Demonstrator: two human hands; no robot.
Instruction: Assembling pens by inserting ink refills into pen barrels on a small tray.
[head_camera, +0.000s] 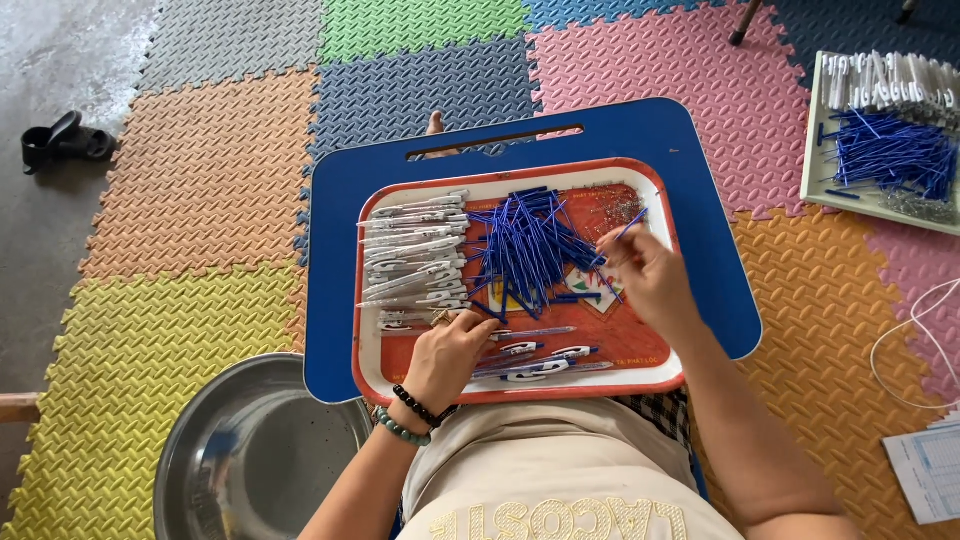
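Observation:
A red tray with a white rim rests on a blue lap table. On it lie a row of white pen barrels, a heap of blue ink refills, a patch of small metal springs and a few assembled pens. My right hand pinches one blue refill above the tray's right side. My left hand, with two bead bracelets at the wrist, rests on the tray's lower left, fingers curled at the end of a white barrel.
A round metal basin sits on the floor at the lower left. A second white tray with white barrels and blue refills lies at the upper right. Coloured foam mats cover the floor; black sandals lie far left, a paper sheet lower right.

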